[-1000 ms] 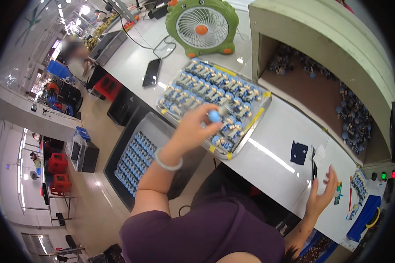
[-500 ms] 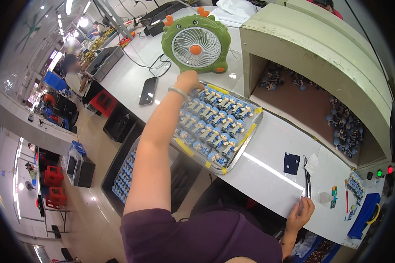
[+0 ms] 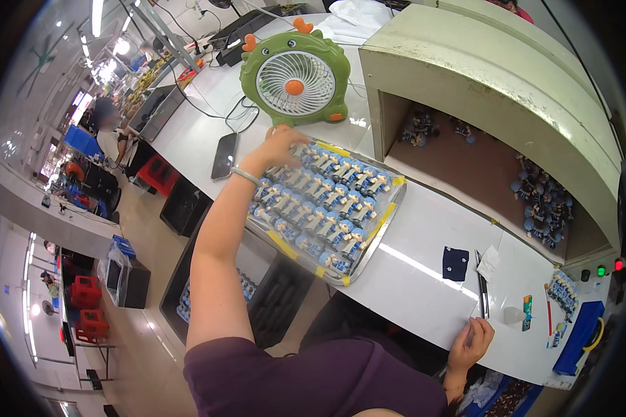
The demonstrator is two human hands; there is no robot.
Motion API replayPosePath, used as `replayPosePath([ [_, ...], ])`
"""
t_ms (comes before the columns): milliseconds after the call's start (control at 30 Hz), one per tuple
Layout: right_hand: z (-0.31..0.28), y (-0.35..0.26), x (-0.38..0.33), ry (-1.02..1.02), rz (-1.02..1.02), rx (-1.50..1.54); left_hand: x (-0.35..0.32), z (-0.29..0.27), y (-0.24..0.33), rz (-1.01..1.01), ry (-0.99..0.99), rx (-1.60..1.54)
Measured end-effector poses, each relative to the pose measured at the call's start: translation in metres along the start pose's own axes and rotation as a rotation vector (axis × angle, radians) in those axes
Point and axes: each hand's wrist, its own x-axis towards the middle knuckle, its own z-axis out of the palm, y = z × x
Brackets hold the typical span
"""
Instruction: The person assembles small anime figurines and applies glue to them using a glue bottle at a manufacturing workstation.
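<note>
A shallow clear tray [image 3: 384,234] edged with yellow tape lies on the table, holding rows of small blue-capped figurines [image 3: 332,201]. My left hand [image 3: 279,147] is over its far left corner, fingers spread and bent above the nearest figurines. No object shows in that hand, though the palm side is hidden. At the table's front edge on the right rests my right hand [image 3: 471,342], fingers loosely curled and apart, seemingly holding nothing. Just beyond its fingertips lies a slim dark tool [image 3: 483,285], beside a dark blue cloth patch [image 3: 455,263] and a crumpled white tissue [image 3: 488,263].
Behind the tray stand a green fan [image 3: 293,87] and a phone [image 3: 224,156]. An arched cream-coloured housing [image 3: 494,76] at the right holds piled figurines [image 3: 544,205]. A blue holder [image 3: 579,338] stands at the far right. Dark crates [image 3: 282,306] sit below the table's left edge.
My left hand has drawn slightly nearer from the tray's far corner, and its fingers have spread. The whole view has shifted a little. My right hand stays by the slim tool.
</note>
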Motion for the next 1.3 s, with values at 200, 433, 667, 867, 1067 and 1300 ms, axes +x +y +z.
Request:
replayPosePath([
  [200,0.001,-0.004,0.004,0.032,0.017,-0.012,0.006,-0.002,-0.011,0.059,0.068,-0.056],
  [433,-0.005,-0.003,0.008,0.085,0.04,-0.003,0.007,-0.005,-0.013,0.089,0.034,-0.055],
  [667,-0.013,0.003,0.012,0.065,-0.007,0.082,0.02,-0.014,0.199,0.503,-0.204,-0.498],
  [867,-0.018,0.008,0.007,0.069,-0.084,0.076,0.162,0.056,0.344,0.63,0.169,-0.19],
  [1067,-0.011,0.011,0.002,0.174,-0.034,0.016,0.249,0.072,0.433,0.644,1.002,0.191],
  [1300,-0.014,0.007,-0.003,0.174,-0.07,0.039,0.267,0.051,0.414,0.81,1.013,0.051],
])
